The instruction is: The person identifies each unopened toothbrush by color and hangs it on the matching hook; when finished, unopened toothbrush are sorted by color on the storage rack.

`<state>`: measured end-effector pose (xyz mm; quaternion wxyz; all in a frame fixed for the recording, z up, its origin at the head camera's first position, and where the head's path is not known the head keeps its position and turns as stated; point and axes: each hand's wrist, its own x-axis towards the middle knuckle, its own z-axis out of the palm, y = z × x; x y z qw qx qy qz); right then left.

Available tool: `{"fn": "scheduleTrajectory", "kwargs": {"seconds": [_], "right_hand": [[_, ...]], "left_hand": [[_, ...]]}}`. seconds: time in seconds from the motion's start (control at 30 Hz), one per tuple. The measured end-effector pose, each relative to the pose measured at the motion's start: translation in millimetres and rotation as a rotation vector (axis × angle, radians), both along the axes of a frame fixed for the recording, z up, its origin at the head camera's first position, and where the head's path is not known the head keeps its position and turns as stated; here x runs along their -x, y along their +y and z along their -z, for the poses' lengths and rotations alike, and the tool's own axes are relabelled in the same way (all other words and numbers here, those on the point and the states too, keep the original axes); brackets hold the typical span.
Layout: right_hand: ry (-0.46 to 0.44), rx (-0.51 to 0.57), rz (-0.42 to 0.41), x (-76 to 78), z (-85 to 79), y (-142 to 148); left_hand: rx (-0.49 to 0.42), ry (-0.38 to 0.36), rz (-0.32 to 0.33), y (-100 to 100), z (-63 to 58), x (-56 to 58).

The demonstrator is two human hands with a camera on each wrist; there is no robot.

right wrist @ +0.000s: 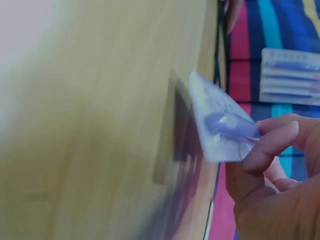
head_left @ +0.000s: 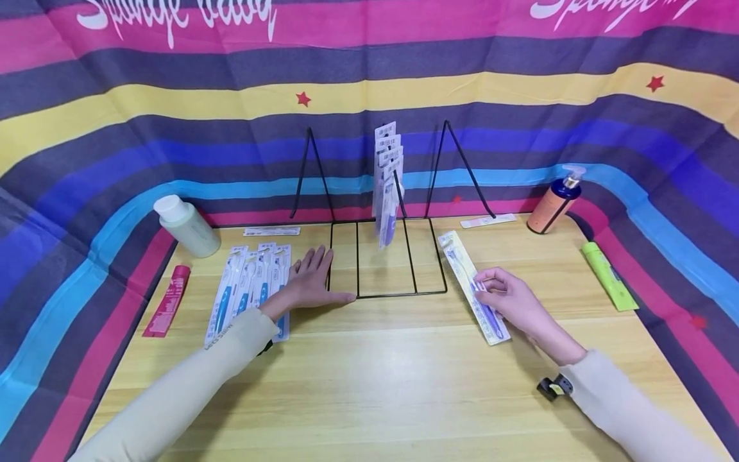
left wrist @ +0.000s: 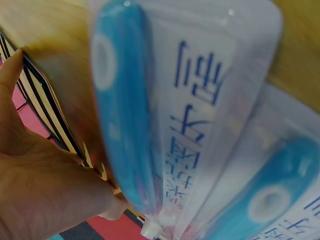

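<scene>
My right hand (head_left: 508, 301) pinches a packaged purple toothbrush (head_left: 462, 263) near its middle, to the right of a black wire rack (head_left: 404, 294). In the right wrist view the pack (right wrist: 227, 125) is tilted up off the wooden table, between thumb and fingers. Several packaged toothbrushes (head_left: 388, 192) hang in a row from the rack's hook. My left hand (head_left: 312, 279) lies with fingers spread at the rack's left front corner, holding nothing. Beside it are several packaged blue-handled toothbrushes (head_left: 248, 282), partly under the wrist; they look large in the left wrist view (left wrist: 200, 120).
A white bottle (head_left: 187, 228) and pink tube (head_left: 167, 301) are at the left. An orange pump bottle (head_left: 551, 205) and green tube (head_left: 609, 276) are at the right. Flat narrow packs (head_left: 271, 231) lie along the back edge. A striped cloth (head_left: 231, 128) surrounds the table (head_left: 392, 372).
</scene>
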<state>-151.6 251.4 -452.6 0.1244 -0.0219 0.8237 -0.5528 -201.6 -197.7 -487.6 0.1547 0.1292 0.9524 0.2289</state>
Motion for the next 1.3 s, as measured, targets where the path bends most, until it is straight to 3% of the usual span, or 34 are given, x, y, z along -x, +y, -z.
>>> {"fn": "scheduleTrajectory", "kwargs": {"seconds": [0.2,0.37,0.63,0.8,0.97,1.17,1.3], "right_hand": [[0.035,0.19,0.017,-17.9,-8.6,-23.3],[0.2,0.299,0.009,-25.8,-17.7,-48.9],[0.388,0.467,-0.005,-24.6,-42.9,-81.6],[0.463,0.485,-0.054,-17.8,-53.2,-95.4],[0.48,0.456,-0.074,-14.2,-53.2,-104.7],[0.464,0.412,-0.094,-11.2,-49.4,-108.9],[0.399,0.394,-0.12,-6.0,-48.7,-110.9]], "left_hand": [[0.006,0.008,0.002,0.2,-4.2,-2.2],[-0.004,0.007,0.003,1.7,-11.4,-5.8],[0.01,0.003,0.007,-0.7,-0.6,-1.4],[0.004,0.004,0.007,-2.3,2.1,0.9],[0.01,0.009,0.008,-1.9,2.1,1.3],[0.029,0.009,0.011,-0.4,2.7,2.2],[0.03,0.003,0.01,-0.6,2.7,2.2]]}}
